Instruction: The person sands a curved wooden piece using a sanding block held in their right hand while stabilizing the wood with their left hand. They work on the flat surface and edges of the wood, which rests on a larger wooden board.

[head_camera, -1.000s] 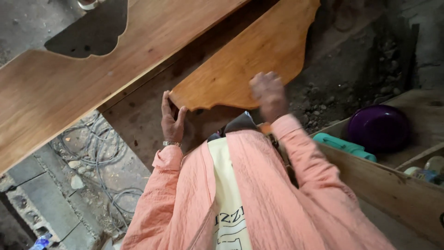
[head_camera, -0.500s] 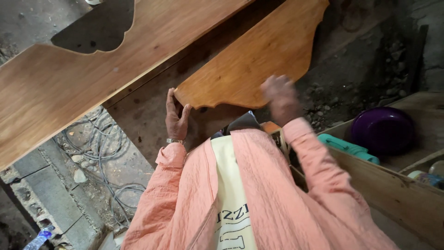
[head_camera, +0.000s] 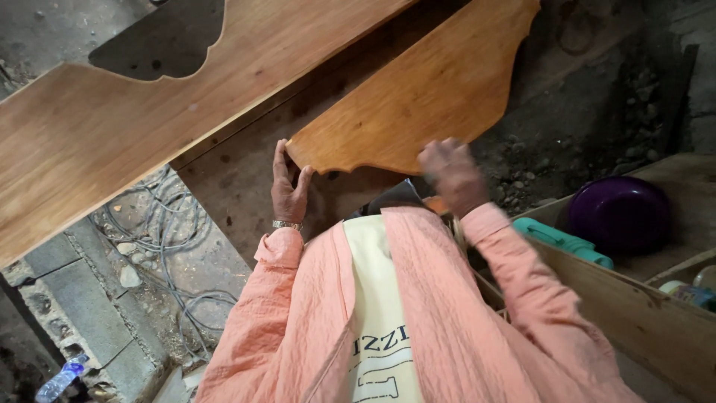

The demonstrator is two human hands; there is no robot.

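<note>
A curved, scalloped brown wooden panel (head_camera: 418, 97) slants up to the right in front of me. My left hand (head_camera: 289, 188), with a metal bracelet at the wrist, grips the panel's lower left corner, thumb and fingers on either side of it. My right hand (head_camera: 453, 175) is blurred and lies with curled fingers against the panel's lower edge, right of the middle. Whether anything is under its palm is hidden. Peach sleeves and a pale shirt fill the bottom of the view.
A long, wide wooden board (head_camera: 149, 112) with a scalloped cut-out runs across the upper left. Grey cables (head_camera: 160, 246), stones and a concrete block (head_camera: 82, 298) lie on the dirt floor. On the right a wooden crate (head_camera: 641, 313) holds a purple bowl (head_camera: 619, 213) and a teal object (head_camera: 563, 237).
My right hand has slid rightward and then down across the panel to its lower edge. My left hand has kept its grip on the corner.
</note>
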